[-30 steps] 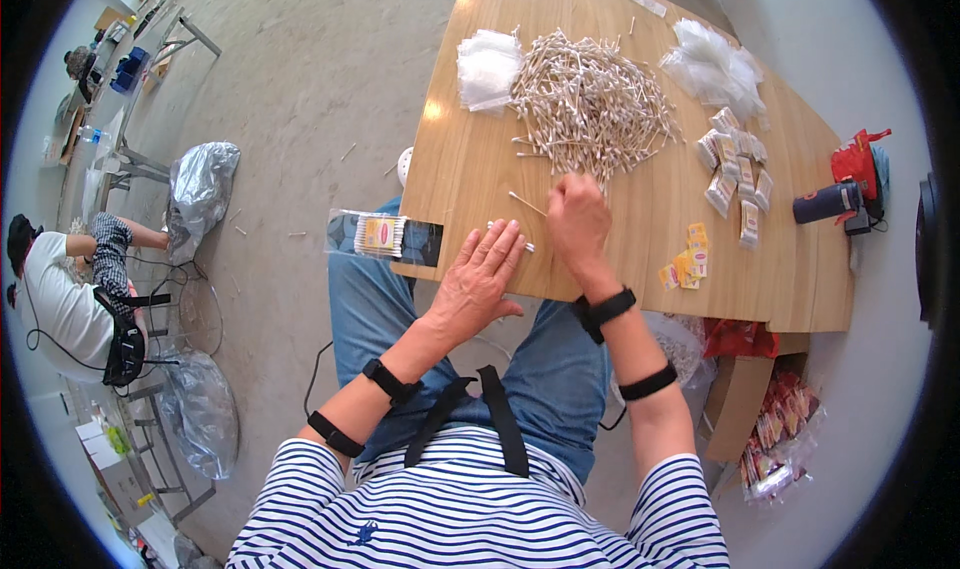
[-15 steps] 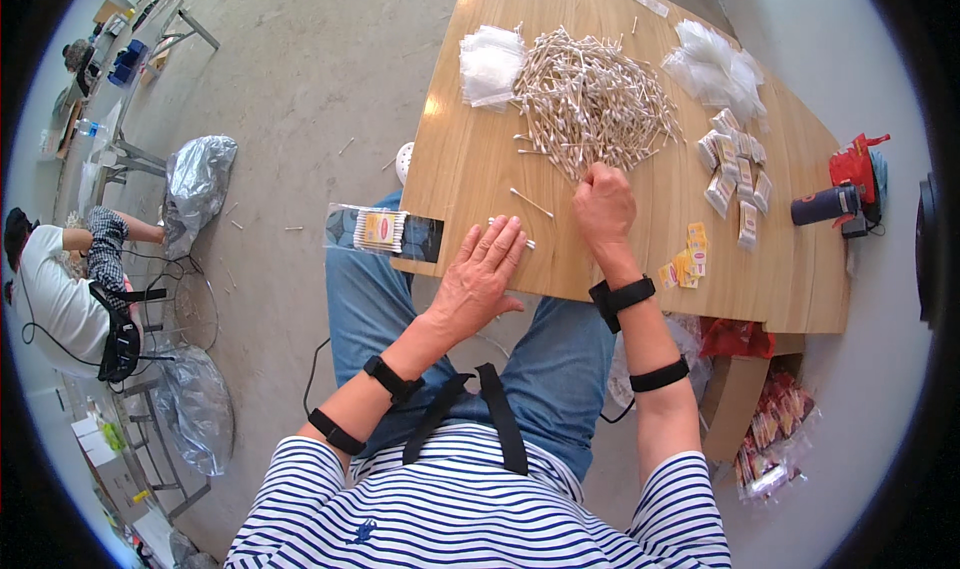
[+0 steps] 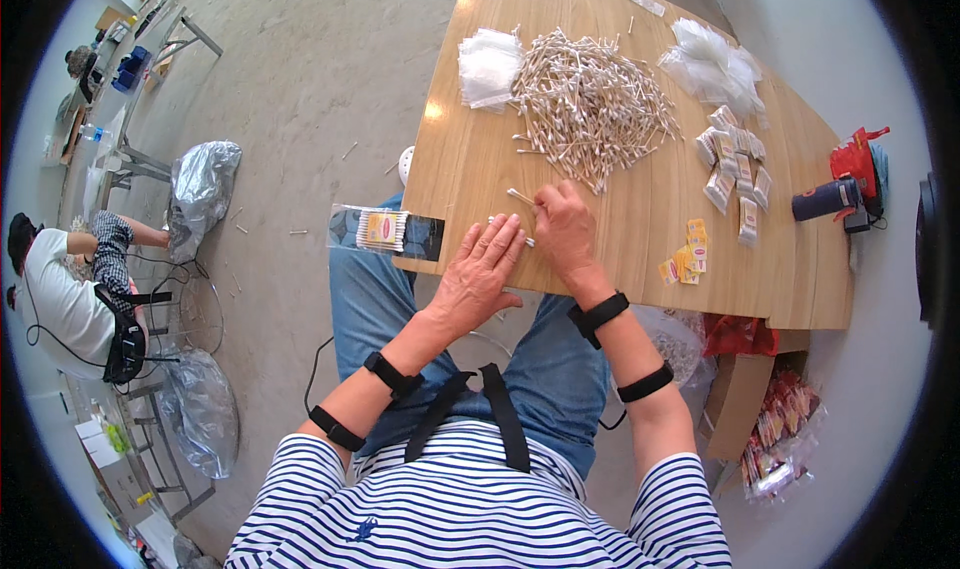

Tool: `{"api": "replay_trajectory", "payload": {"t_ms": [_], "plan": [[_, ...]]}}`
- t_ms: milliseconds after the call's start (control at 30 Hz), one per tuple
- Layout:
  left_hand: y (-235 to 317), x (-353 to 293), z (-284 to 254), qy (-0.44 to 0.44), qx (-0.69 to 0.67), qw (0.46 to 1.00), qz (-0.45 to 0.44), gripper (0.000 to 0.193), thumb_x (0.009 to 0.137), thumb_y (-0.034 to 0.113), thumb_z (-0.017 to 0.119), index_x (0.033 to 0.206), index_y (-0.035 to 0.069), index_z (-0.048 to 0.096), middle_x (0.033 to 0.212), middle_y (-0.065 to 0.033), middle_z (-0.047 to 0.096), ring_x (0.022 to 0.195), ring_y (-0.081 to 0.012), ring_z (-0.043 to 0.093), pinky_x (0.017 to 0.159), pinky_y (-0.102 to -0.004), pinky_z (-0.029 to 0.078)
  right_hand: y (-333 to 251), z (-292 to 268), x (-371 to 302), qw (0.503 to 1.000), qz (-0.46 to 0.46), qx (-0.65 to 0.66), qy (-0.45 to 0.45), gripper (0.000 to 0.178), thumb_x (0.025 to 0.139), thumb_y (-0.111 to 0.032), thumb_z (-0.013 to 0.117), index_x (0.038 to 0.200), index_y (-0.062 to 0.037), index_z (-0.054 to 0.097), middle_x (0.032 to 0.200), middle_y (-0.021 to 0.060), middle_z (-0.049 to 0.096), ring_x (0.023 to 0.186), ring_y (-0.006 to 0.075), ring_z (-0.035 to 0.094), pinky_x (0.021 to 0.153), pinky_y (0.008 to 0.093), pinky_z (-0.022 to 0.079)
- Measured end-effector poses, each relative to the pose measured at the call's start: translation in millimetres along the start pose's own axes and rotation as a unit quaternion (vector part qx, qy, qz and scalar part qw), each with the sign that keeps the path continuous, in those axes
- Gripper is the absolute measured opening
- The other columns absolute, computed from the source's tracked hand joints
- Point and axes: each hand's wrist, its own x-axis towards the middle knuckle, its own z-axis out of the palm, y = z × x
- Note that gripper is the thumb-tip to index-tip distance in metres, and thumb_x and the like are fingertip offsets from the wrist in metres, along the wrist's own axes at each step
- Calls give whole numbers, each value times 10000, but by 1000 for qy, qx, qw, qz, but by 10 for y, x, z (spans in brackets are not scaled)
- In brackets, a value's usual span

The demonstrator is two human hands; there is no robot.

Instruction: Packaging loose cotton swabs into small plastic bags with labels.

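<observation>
My left hand lies flat near the table's front edge, fingers stretched out, over a few cotton swabs whose white tips poke out beside the fingers. Just right of it, my right hand is closed, its fingertips at the right end of a single cotton swab. Farther back spreads a large heap of loose cotton swabs. At the left corner, a clear bag holding a row of swabs with a yellow label card rests on a dark patterned pad.
Flat clear bags lie left of the heap, more bags right of it. Small packed bundles and yellow label cards sit at right. A dark bottle stands by the wall. Another person sits at far left.
My right hand has moved from the edge of the swab heap toward me and left, to the single swab. My left hand has stayed flat in place.
</observation>
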Motion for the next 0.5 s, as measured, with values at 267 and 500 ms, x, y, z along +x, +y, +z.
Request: {"api": "replay_trajectory", "payload": {"t_ms": [267,500], "plan": [[5,-3,-30,-7,-15,1000,-1,1108,645,387,830,1536,21,282,1612,-149,255,1501,-316,222,1227,-484,180,-130,1,-176,999,-24,28,-14,6,839,-60,616,834,-58,618,887,156,584,797,384,639,671,487,524],[3,-4,-91,-7,-14,1000,-3,1151,634,445,838,1533,0,275,1619,-155,233,1515,-311,183,1235,-496,107,-151,-20,-195,999,-4,50,2,26,837,-45,608,857,-45,625,900,161,580,817,381,634,684,481,523]]}}
